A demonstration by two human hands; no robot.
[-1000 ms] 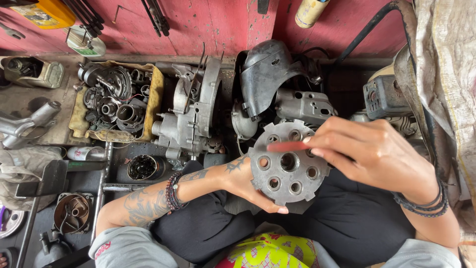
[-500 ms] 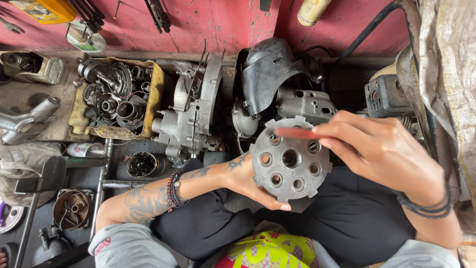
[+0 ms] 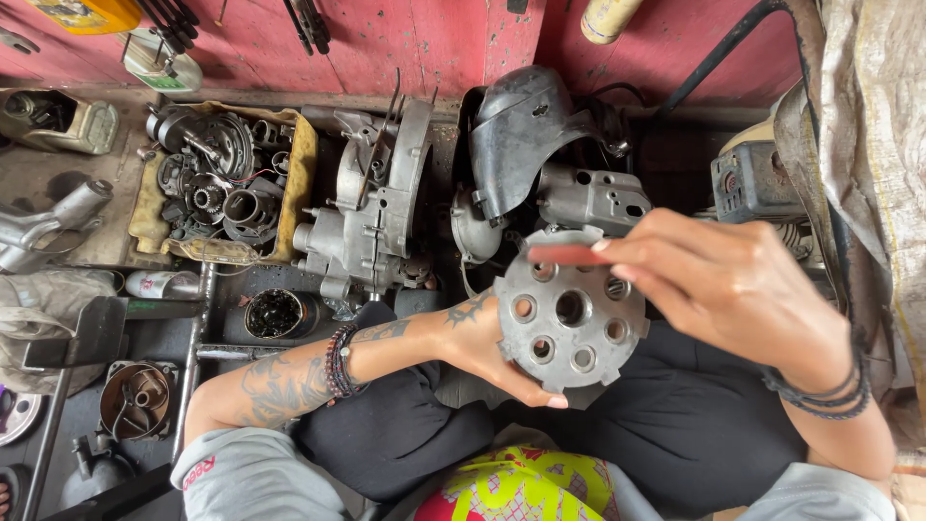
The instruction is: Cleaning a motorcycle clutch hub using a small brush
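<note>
The left hand [image 3: 502, 352] grips a round grey metal disc [image 3: 571, 311] with several holes from beneath, holding it over the person's lap just in front of the dark engine parts. The right hand [image 3: 733, 289] pinches a thin red tool [image 3: 569, 255] against the disc's upper edge, while a yellow tray of gears [image 3: 301, 164] sits well apart to the left

parts tray [image 3: 301, 164] left of engine casing [image 3: 371, 217]

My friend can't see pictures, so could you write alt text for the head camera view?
A seated person's left hand holds a round grey metal disc with holes, while the right hand presses a red tool to its rim; engine parts lie beyond.
</note>
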